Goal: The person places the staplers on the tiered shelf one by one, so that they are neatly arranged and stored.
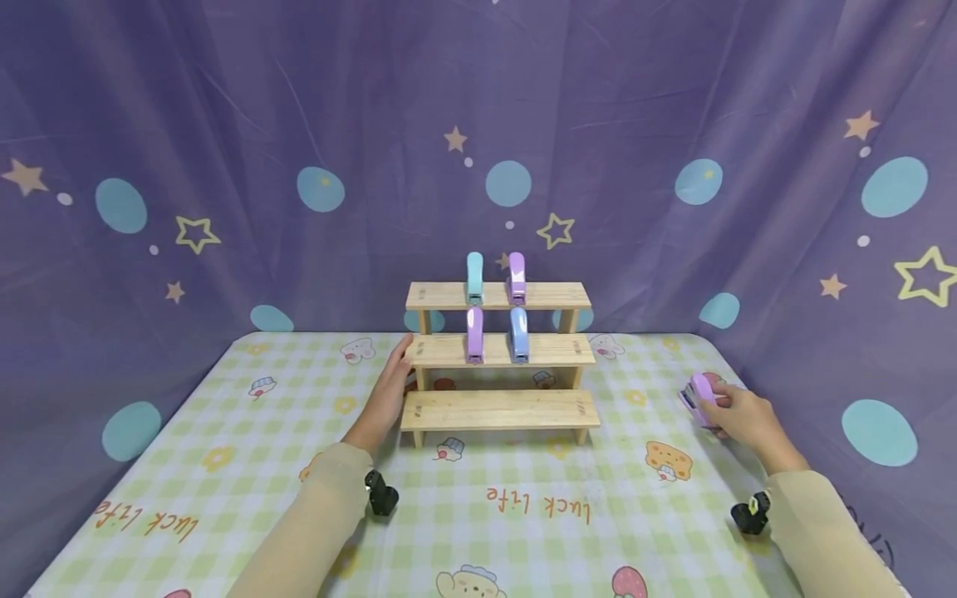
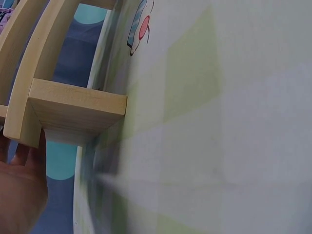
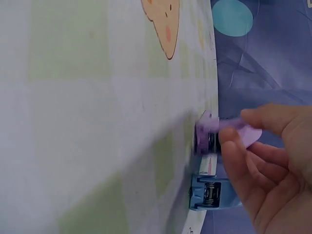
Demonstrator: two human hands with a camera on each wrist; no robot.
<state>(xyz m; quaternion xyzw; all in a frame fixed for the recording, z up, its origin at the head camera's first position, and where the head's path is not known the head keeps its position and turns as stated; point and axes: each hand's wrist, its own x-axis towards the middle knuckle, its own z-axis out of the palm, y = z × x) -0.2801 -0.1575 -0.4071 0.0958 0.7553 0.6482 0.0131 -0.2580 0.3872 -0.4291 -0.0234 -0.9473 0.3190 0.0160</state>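
My right hand (image 1: 743, 419) pinches a purple stapler (image 1: 699, 399) between thumb and fingers at the right side of the table. In the right wrist view this purple stapler (image 3: 209, 136) is blurred, and a blue stapler (image 3: 212, 192) stands close beside it. My left hand (image 1: 385, 399) touches the left end of a three-tier wooden rack (image 1: 501, 409) at its middle board. The left wrist view shows its fingers (image 2: 22, 156) partly hidden behind the board end. A teal stapler (image 1: 474, 278) and a purple stapler (image 1: 517, 278) stand on the top tier.
On the middle tier stand another purple stapler (image 1: 474, 336) and a blue stapler (image 1: 519, 336). A green checked cloth (image 1: 523, 540) with printed figures covers the table. Purple curtains (image 1: 374, 108) hang behind it and along both sides.
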